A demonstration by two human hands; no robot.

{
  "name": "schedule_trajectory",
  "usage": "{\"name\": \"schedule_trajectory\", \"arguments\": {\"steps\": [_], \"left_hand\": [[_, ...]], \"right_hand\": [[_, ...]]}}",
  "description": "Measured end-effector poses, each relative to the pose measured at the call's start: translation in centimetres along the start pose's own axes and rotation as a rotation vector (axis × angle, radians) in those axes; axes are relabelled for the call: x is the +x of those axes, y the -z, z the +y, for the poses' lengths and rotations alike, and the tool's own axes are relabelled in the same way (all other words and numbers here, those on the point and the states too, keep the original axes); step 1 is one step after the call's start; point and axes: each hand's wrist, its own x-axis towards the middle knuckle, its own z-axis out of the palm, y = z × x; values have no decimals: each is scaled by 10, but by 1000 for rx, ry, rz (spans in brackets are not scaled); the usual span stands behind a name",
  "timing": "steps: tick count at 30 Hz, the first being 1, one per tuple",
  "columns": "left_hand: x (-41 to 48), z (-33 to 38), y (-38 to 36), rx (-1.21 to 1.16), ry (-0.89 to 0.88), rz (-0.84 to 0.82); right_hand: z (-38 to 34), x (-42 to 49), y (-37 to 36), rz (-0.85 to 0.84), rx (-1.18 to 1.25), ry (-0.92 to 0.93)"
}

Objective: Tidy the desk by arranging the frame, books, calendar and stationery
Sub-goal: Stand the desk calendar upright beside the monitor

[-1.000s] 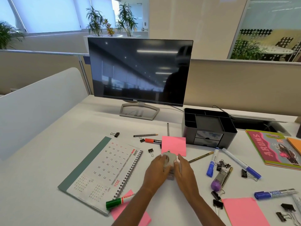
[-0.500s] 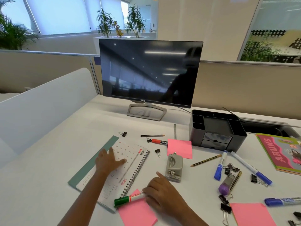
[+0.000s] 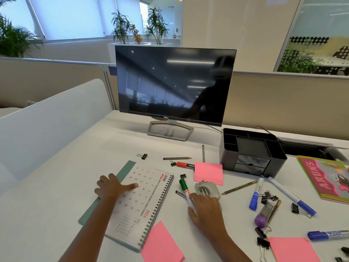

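A person's left hand [image 3: 111, 188] rests palm-down, thumb outstretched, on the calendar [image 3: 145, 203] lying front-left on the desk [image 3: 56, 205], a light, stiff piece likely best lifted by its spiral edge, while the right hand [image 3: 205, 210] pinches a green marker [image 3: 184, 187].

calendar [image 3: 143, 203] white, teal edge | marker [image 3: 186, 191] green | sticky pad [image 3: 208, 173] pink | organizer [image 3: 251, 154] black

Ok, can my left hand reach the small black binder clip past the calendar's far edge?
Probably yes: the left hand rests on the white spiral calendar, and only bare desk separates it from the black binder clip.
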Motion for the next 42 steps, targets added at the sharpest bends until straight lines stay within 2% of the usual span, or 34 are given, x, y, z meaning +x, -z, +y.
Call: {"name": "schedule_trajectory", "arguments": {"steps": [3, 7, 10, 13, 18, 20, 22, 24, 28, 30, 36, 42], "left_hand": [[1, -2, 2, -31, 34, -1], [9, -7, 11, -165, 56, -68], [19, -7, 26, -314, -11, -52], [25, -4, 44, -364, -89, -24], [20, 3, 48, -497, -181, -159], [17, 6, 40, -434, -204, -184], [13, 10, 32, -329, -264, -128], [13, 16, 18, -260, -367, -83], [3, 36, 2, -106, -614, -112], [4, 47, -2, 16, -679, -121], [10, 67, -8, 185, -664, -171], [20, 73, -3, 195, -659, -99]], "right_hand": [[-8, 3, 0, -11, -18, -47], [-27, -7, -7, -22, -5, 12], [-32, -9, -10, -36, 26, 21], [-32, -2, -10, -66, 41, -20], [-35, 5, -16, -116, 37, -78], [-37, 6, -16, -123, 33, -84], [-39, 6, -15, -122, 38, -103], [-39, 4, -13, -117, 38, -105], [-46, -6, -10, -38, 88, -86], [-56, -12, -3, -17, 127, -42], [-79, -31, 5, -136, 158, 196], [-65, -18, -2, -154, 125, 269]]}}
